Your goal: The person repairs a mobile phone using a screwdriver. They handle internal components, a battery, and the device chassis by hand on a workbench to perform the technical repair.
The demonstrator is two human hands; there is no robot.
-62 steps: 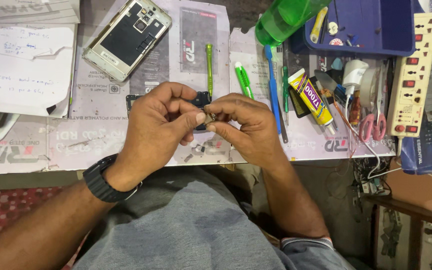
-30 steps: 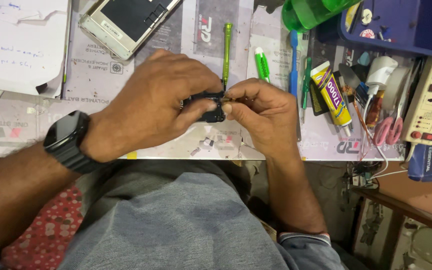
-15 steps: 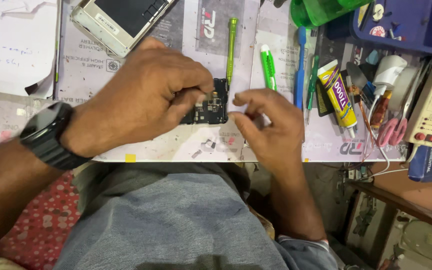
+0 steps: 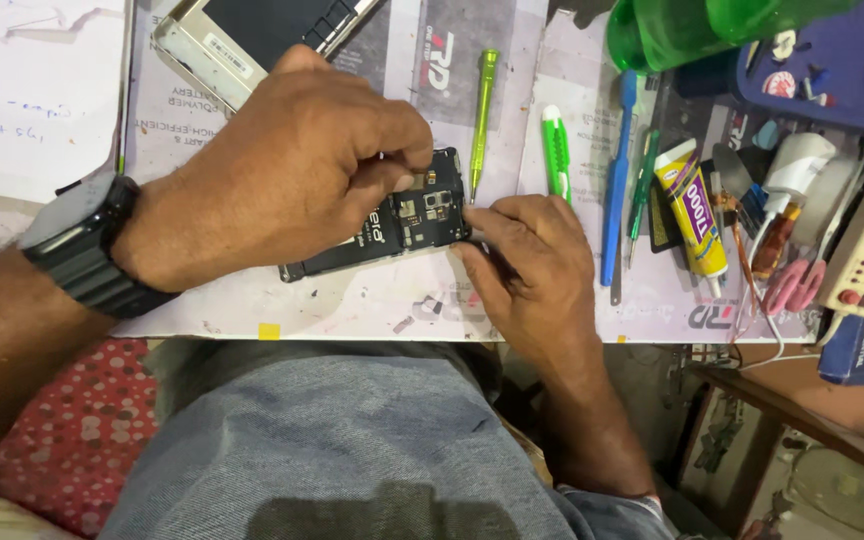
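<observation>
While both hands' fingers pinch the opened phone (image 4: pixel 392 225), a green screwdriver (image 4: pixel 482 115) and glue tube (image 4: pixel 694 210) lie beside.

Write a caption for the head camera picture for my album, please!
Two hands, left hand and right hand, press on an opened black phone on a cluttered work table.

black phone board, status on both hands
Left hand pinching flat black opened phone board from above. Right hand steadying its right edge. Green screwdriver lies close beside it.
</observation>
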